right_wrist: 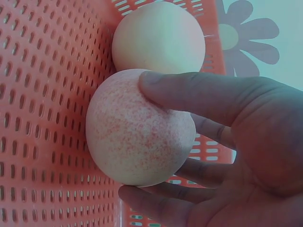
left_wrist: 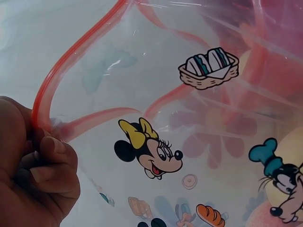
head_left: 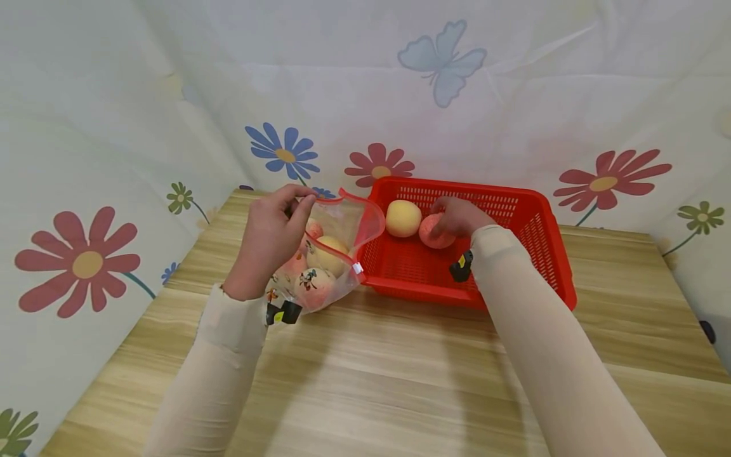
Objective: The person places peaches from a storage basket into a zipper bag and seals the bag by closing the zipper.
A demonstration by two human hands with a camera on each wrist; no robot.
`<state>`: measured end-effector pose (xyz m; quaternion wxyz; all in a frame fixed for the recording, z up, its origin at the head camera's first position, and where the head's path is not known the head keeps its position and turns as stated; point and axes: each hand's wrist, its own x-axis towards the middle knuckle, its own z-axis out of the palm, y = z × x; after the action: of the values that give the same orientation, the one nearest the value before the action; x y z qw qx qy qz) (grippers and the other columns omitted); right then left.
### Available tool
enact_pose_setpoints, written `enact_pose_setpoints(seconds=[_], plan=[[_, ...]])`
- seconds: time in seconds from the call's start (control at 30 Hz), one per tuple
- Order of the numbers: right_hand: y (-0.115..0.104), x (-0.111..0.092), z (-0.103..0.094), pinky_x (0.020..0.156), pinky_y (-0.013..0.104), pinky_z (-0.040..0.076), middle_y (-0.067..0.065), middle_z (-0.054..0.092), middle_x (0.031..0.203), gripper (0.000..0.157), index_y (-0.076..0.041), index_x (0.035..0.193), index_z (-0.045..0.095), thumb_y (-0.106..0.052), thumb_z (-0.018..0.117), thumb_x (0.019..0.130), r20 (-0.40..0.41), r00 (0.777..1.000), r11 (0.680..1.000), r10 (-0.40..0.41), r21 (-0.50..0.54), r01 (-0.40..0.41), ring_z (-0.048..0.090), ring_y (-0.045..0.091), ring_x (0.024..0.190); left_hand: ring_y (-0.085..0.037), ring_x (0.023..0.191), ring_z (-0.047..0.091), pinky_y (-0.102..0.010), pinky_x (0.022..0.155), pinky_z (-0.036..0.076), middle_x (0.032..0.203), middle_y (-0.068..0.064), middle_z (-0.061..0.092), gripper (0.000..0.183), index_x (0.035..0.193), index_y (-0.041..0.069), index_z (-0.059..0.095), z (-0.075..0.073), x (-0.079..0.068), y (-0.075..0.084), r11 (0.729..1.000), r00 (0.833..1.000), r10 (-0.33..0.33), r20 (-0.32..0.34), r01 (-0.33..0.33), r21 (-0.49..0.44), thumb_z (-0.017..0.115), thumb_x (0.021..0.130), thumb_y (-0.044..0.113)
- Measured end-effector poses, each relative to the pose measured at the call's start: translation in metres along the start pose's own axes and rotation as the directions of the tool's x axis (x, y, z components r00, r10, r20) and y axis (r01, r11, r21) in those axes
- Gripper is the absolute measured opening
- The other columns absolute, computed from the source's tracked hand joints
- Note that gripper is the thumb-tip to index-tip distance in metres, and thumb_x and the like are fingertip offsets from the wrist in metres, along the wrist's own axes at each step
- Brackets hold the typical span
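Our right hand (head_left: 464, 219) holds a pink fruit (head_left: 431, 235) inside the red basket (head_left: 422, 292); in the right wrist view, the thumb presses on its upper side and the fingers support it from under. A yellow fruit (head_left: 403, 218) is in the same basket, right beside the pink one.

Our left hand (head_left: 271, 231) pinches the red edge of a clear plastic bag (head_left: 348, 284) between thumb and fingers, and the mouth of the bag is open. Several fruits (head_left: 328, 255) of pink and yellow colour lie inside the bag, which is printed with cartoon figures (left_wrist: 154, 156). The bag is at the left end of the basket, and both are on the wooden bench (head_left: 365, 374). Behind them we see a cloth (head_left: 320, 95) with flowers and a butterfly.
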<state>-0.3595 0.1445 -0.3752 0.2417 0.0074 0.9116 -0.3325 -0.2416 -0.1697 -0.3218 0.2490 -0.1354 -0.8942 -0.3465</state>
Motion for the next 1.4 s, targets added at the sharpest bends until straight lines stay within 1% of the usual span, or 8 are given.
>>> enact_pose_setpoints(seconds=[0.37,0.53,0.77,0.9,1.07,1.23,1.33,1.4], plan=[[-0.005,-0.010,-0.006,0.099,0.052,0.045,0.009,0.050,0.130,0.064,-0.020,0.132,0.049,-0.025,0.081,0.077,-0.005,0.999,0.997,-0.037,-0.070,0.036,0.043,0.032,0.115,-0.021,0.052,0.041,-0.029,0.048,0.031,0.061,-0.007,0.048,0.024,0.107,0.005,0.070,0.000,0.000,0.001,1.000,1.000,-0.010,0.007,0.010,0.003,0.057,0.098,0.023],[-0.007,-0.014,-0.009,0.098,0.052,0.046,0.009,0.049,0.132,0.065,-0.021,0.133,0.048,-0.025,0.082,0.076,0.008,0.999,0.998,-0.033,-0.060,0.034,0.043,0.031,0.116,-0.021,0.052,0.041,-0.029,0.048,0.031,0.061,-0.007,0.047,0.024,0.107,0.005,0.070,0.001,0.000,0.000,1.000,1.000,-0.013,0.014,0.013,0.004,0.057,0.099,0.023],[-0.007,-0.023,-0.010,0.097,0.048,0.049,0.007,0.050,0.130,0.065,-0.021,0.131,0.048,-0.025,0.082,0.076,0.021,0.998,0.998,-0.061,-0.020,0.061,0.044,0.031,0.116,-0.021,0.051,0.040,-0.030,0.049,0.031,0.059,-0.006,0.045,0.024,0.107,0.005,0.070,0.004,-0.001,-0.001,1.000,0.999,-0.027,0.021,0.027,-0.005,0.056,0.099,0.023],[-0.005,-0.030,-0.008,0.094,0.048,0.051,0.007,0.052,0.128,0.063,-0.020,0.128,0.050,-0.027,0.083,0.075,0.014,0.996,0.995,-0.092,-0.037,0.092,0.045,0.030,0.115,-0.020,0.050,0.039,-0.029,0.048,0.031,0.058,-0.006,0.044,0.023,0.106,0.005,0.070,0.006,-0.005,-0.002,1.000,1.000,-0.021,0.022,0.021,-0.014,0.057,0.098,0.022],[-0.007,-0.036,-0.007,0.087,0.042,0.053,0.008,0.055,0.123,0.055,-0.020,0.125,0.052,-0.027,0.080,0.078,0.000,0.990,0.986,-0.143,-0.081,0.143,0.047,0.029,0.113,-0.019,0.051,0.039,-0.029,0.049,0.031,0.059,-0.005,0.044,0.024,0.107,0.006,0.070,0.007,-0.007,-0.003,1.000,1.000,-0.022,0.020,0.022,-0.015,0.056,0.099,0.023],[-0.015,-0.043,-0.005,0.089,0.043,0.053,0.010,0.055,0.122,0.055,-0.018,0.125,0.051,-0.025,0.080,0.079,0.008,0.981,0.980,-0.196,-0.037,0.196,0.048,0.029,0.112,-0.020,0.050,0.039,-0.029,0.048,0.030,0.058,-0.005,0.043,0.023,0.107,0.005,0.069,0.004,-0.006,-0.004,1.000,1.000,-0.020,0.014,0.020,0.007,0.056,0.099,0.023],[-0.018,-0.048,-0.005,0.090,0.045,0.053,0.009,0.054,0.122,0.058,-0.019,0.126,0.050,-0.024,0.081,0.077,-0.004,0.977,0.977,-0.213,-0.011,0.213,0.048,0.029,0.113,-0.020,0.050,0.039,-0.029,0.047,0.030,0.058,-0.006,0.043,0.023,0.107,0.005,0.069,0.004,-0.005,-0.003,1.000,1.000,-0.012,0.011,0.012,0.008,0.057,0.098,0.023],[-0.020,-0.051,-0.006,0.088,0.044,0.054,0.009,0.054,0.123,0.059,-0.018,0.127,0.050,-0.024,0.081,0.077,-0.015,0.974,0.974,-0.226,-0.006,0.226,0.048,0.029,0.113,-0.020,0.049,0.039,-0.029,0.047,0.030,0.058,-0.006,0.044,0.024,0.107,0.005,0.069,0.004,-0.004,-0.002,1.000,1.000,-0.007,0.012,0.007,0.003,0.057,0.098,0.024]])
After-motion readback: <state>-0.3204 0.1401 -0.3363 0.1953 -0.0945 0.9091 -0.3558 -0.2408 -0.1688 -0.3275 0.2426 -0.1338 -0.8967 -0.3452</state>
